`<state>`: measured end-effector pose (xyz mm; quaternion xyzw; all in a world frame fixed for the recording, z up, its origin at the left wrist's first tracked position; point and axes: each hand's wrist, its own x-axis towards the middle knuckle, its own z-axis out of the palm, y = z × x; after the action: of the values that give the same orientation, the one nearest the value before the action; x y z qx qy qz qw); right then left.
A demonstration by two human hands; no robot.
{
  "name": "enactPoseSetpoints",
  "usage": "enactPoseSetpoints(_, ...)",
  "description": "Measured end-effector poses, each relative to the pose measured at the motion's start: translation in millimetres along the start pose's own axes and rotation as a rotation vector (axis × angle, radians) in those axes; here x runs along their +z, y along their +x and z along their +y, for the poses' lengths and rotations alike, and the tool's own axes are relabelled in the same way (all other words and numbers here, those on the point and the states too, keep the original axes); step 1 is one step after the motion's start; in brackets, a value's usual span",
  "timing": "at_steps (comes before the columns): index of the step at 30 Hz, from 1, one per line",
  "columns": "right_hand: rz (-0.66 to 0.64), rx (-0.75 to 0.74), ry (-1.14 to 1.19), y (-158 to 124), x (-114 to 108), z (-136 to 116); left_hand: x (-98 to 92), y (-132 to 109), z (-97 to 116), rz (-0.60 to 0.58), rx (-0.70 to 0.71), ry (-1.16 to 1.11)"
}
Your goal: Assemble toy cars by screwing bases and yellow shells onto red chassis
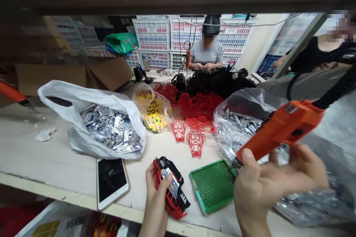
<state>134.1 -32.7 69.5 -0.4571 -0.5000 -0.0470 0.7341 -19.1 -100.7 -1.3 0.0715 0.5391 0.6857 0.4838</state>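
Note:
My left hand [158, 196] is closed around a toy car body [180, 196] of black parts in a red cage frame. A shiny silver piece [171, 184] lies on the car body beneath my thumb. In my right hand [267, 181] is an orange electric screwdriver [280, 129], its cable running up to the right. The screwdriver's tip points down left, close to a green perforated tray [213, 185], and is partly hidden by my thumb. Small dark bits, too small to make out, sit near the tray's right corner.
A white bag [69, 100] and a clear bag [239, 103] hold silver pieces. Yellow parts [154, 118] fill a smaller bag. Red frames [196, 142] lie mid-table, with a black pile [219, 83] behind. A phone [111, 181] lies near the front edge. Two people sit beyond.

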Motion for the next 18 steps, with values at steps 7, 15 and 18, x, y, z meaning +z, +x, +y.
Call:
enactPoseSetpoints(7, -0.805, -0.282, 0.099, -20, 54, -30, -33.5, -5, 24, 0.141, 0.23, -0.073)
enactPoseSetpoints(15, -1.518, -0.747, -0.05, -74, 157, -54, -77.2, -6, 35, 0.098, 0.334, -0.084)
enactPoseSetpoints(18, -1.552, -0.772, -0.019, -98, 173, -57, -86.9, -6, 34, 0.071, 0.292, -0.079)
